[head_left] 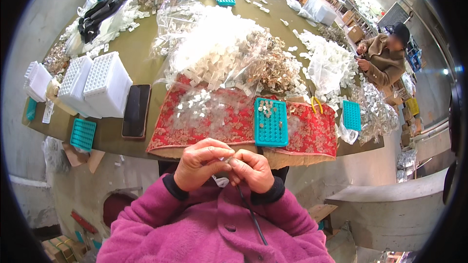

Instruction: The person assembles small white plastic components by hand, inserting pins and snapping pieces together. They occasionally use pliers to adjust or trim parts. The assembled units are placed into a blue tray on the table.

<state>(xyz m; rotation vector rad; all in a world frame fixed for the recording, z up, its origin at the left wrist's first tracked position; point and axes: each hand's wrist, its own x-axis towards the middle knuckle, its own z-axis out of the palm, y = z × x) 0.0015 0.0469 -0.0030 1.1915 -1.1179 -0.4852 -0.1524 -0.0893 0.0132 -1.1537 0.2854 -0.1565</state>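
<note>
Close to my chest, just off the table's near edge, my left hand point(200, 164) and my right hand point(254, 170) meet fingertip to fingertip. Both are pinched together on a tiny pale part point(227, 159), mostly covered by the fingers, so its kind does not show. Beyond them lies a red floral cloth point(165, 134) with loose small white pieces point(196, 101) scattered on it. A teal pegged tray point(271, 141) rests on the cloth ahead of my right hand, with several small metal-looking parts point(265, 107) at its far left.
Big heaps of clear-white plastic pieces point(214, 39) and brassy metal parts point(275, 68) cover the table's middle. Yellow-handled pliers point(317, 105) lie right of the tray. A phone point(136, 112) and white tray stacks point(105, 90) stand left. A co-worker point(385, 63) sits at the far right.
</note>
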